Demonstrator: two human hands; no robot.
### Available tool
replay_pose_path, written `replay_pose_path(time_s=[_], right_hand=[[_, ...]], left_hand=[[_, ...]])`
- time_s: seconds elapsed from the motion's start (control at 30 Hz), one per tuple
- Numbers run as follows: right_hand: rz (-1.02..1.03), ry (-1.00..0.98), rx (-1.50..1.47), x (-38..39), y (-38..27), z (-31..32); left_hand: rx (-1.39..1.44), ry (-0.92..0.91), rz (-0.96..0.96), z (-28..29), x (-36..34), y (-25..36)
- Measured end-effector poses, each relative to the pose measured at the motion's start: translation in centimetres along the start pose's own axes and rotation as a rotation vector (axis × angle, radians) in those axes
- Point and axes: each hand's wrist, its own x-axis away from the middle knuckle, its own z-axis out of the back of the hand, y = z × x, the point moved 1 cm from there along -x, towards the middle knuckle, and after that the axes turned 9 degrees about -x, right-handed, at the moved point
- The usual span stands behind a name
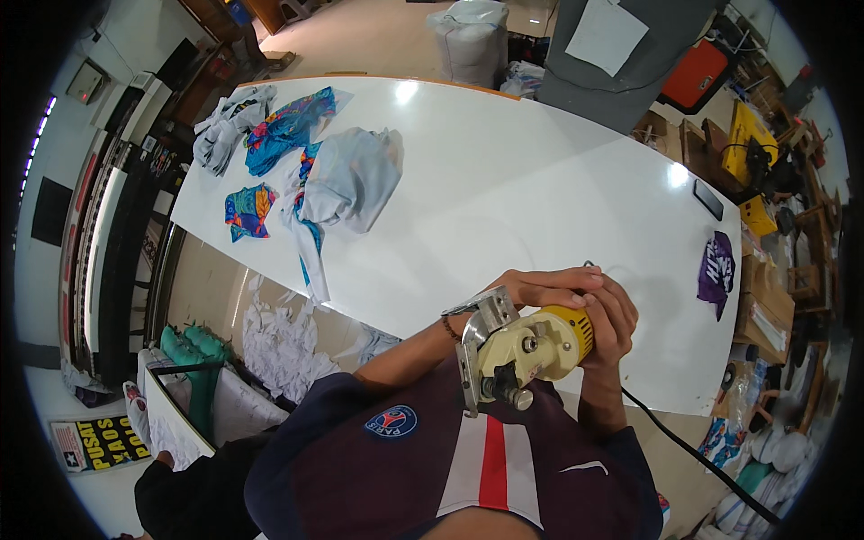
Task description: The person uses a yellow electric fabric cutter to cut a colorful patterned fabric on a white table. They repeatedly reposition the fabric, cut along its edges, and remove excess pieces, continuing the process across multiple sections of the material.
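Your left hand point(547, 284) and right hand point(614, 322) are clasping the yellow cutter point(533, 349), its long axis slanting near-left from them.

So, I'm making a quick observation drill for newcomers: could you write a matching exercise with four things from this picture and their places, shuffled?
Things
1. yellow and cream power tool
2. phone
3. bulging whitish sack
4. small patterned cloth

Places
A. on the floor past the far edge of the white table
B. on the table, toward its left end
C. held by the left hand and right hand
D. on the table, toward its right end

Pairs: 1-C, 2-D, 3-A, 4-B
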Motion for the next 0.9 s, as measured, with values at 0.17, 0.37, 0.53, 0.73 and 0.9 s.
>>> replay_pose_path(time_s=[0.17, 0.37, 0.53, 0.73, 0.9], right_hand=[[0.027, -0.082, 0.007, -1.6, -0.6, 0.7], [0.062, -0.125, 0.03, -2.4, -0.9, 1.1], [0.067, -0.127, 0.024, -3.0, -1.1, 1.2], [0.077, -0.154, 0.015, -3.0, -1.1, 1.7], [-0.054, -0.171, -0.018, -2.3, -0.9, 2.1]], left_hand=[[0.077, -0.011, 0.053, 0.1, 0.2, 0.5], [0.221, -0.019, 0.027, 0.2, 0.8, -0.4], [0.244, -0.007, -0.003, -0.1, -0.2, 0.9], [0.232, 0.0, -0.003, 0.0, 0.3, 0.3], [0.232, -0.016, 0.009, -0.1, 0.3, 0.6]])
